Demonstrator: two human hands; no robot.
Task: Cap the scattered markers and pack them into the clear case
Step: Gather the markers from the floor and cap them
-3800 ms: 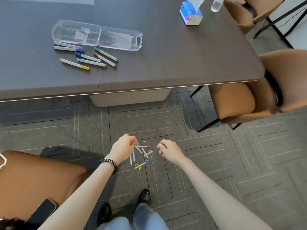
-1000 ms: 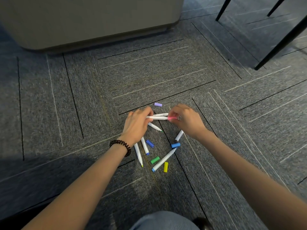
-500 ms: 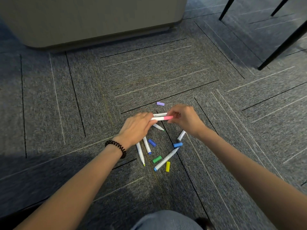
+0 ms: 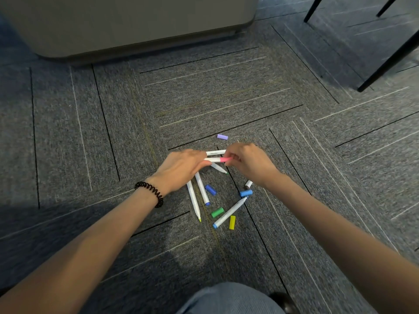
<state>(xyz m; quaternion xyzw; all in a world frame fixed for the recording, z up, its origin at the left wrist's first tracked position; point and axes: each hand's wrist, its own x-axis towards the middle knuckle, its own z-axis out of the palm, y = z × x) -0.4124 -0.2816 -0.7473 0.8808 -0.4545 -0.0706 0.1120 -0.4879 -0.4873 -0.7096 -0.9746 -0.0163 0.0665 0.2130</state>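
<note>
Head view: crouched over grey carpet tile floor [image 4: 215, 91], both hands on one marker.
Grip: left hand [image 4: 181, 169] pinches the barrel of the white plastic marker [image 4: 212, 159]; right hand [image 4: 246, 163] pinches its pink cap [image 4: 226, 160], looks seated or nearly.
Around grip: second white marker [image 4: 215, 152] just beyond; lilac cap [image 4: 222, 137] further out; four more markers toward the person.
Loose caps: dark blue [image 4: 210, 189], light blue [image 4: 246, 193], green [image 4: 217, 212], yellow [image 4: 232, 222], all nearer the body.
Handling: light, stiff, smooth barrel, likely rolls. Hold mid-barrel, push cap straight along the axis.
Clear case: not in view.
Versus half a second back: pink cap now tucked deeper into the right fingers; loose pieces unmoved.
</note>
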